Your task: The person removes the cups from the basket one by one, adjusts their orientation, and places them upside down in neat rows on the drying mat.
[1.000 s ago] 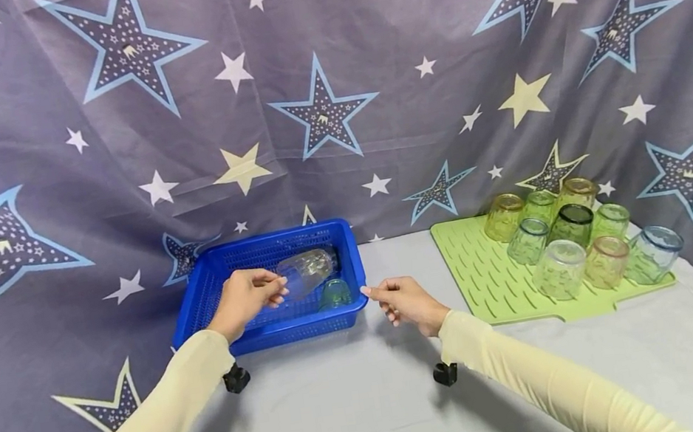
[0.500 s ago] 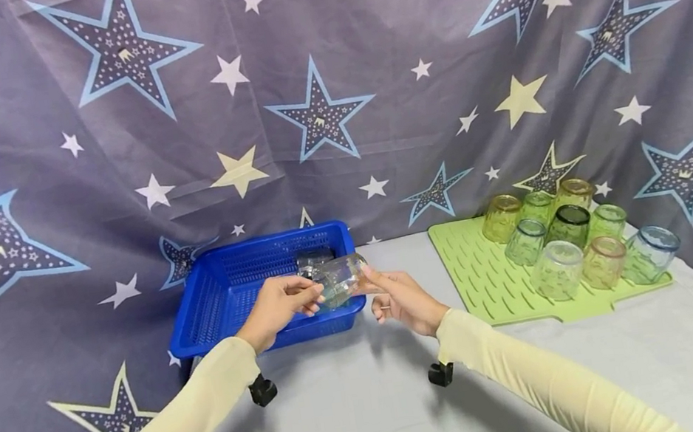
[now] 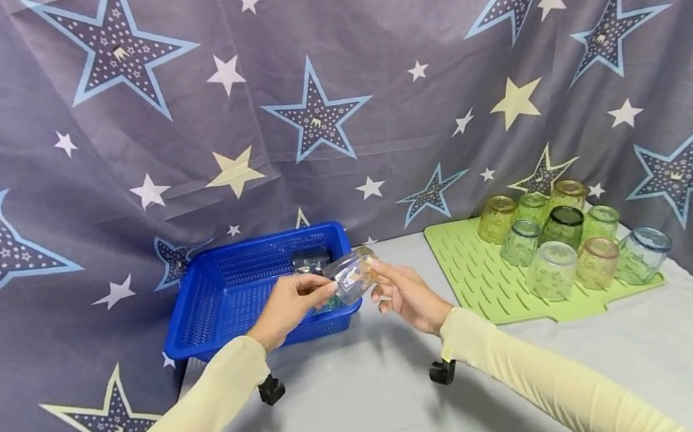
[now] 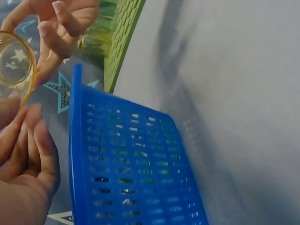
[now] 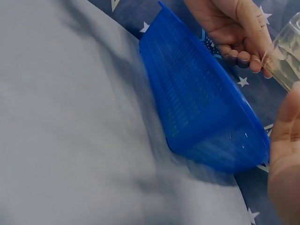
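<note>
A clear glass with a yellowish tint (image 3: 352, 276) is held tilted on its side over the right end of the blue basket (image 3: 217, 246). My left hand (image 3: 292, 305) pinches its rim, which looks amber in the left wrist view. At the other end of the glass, my right hand (image 3: 409, 298) holds the base between thumb and fingers. Below the glass, a dark glass (image 3: 311, 260) lies in the basket. Something greenish (image 3: 330, 303) also shows there, mostly hidden behind the held glass and the left hand.
At the right, a light green drying mat (image 3: 460, 259) bears several upside-down coloured glasses, among them a dark green one (image 3: 563, 227) and a blue-rimmed one (image 3: 644, 253). The table (image 3: 362, 408) has a pale cover. A star-patterned cloth (image 3: 330, 196) hangs behind.
The left hand has lifted the glass up and rightward from inside the basket to its right end. My right hand, earlier beside the basket's corner, now holds the glass's base.
</note>
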Available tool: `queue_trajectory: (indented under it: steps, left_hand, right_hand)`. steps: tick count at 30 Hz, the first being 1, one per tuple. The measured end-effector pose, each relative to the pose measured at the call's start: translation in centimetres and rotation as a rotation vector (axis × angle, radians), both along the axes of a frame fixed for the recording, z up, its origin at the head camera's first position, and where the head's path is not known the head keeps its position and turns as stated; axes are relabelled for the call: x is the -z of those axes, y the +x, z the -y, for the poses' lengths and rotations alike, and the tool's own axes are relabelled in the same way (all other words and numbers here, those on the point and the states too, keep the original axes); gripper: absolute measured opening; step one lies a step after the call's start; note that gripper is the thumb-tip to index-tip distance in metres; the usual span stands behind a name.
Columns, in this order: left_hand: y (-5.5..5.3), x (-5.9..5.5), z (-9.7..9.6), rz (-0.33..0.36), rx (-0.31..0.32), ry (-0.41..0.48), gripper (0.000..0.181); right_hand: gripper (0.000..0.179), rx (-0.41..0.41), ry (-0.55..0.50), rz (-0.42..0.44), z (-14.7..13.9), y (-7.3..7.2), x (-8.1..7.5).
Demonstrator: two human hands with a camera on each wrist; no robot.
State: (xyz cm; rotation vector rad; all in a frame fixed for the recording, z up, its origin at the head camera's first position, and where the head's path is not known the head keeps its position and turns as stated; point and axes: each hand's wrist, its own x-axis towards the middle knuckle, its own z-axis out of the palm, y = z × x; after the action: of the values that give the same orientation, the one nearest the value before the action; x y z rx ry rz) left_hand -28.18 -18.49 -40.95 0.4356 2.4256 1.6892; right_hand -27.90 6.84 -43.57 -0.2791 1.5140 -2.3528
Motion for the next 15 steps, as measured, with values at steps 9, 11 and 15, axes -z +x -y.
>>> queue_trajectory:
  steps: [9,11,15]
  left_hand:
    - [0.2,1.0,-1.7,-0.421,0.080,-0.435,0.015]
    - [0.3,1.2,-2.1,-0.492,0.130,-0.490,0.017]
    - [0.7,1.1,-2.8,-0.489,0.154,-0.527,0.018]
  right_hand:
    - [0.037,0.096,0.050,-0.017,-3.1,-1.0,0.3]
    - [0.034,0.121,0.065,-0.016,-3.8,-1.3,0.4]
    - [0.032,0.160,0.118,-0.028,-5.3,-1.8,0.7]
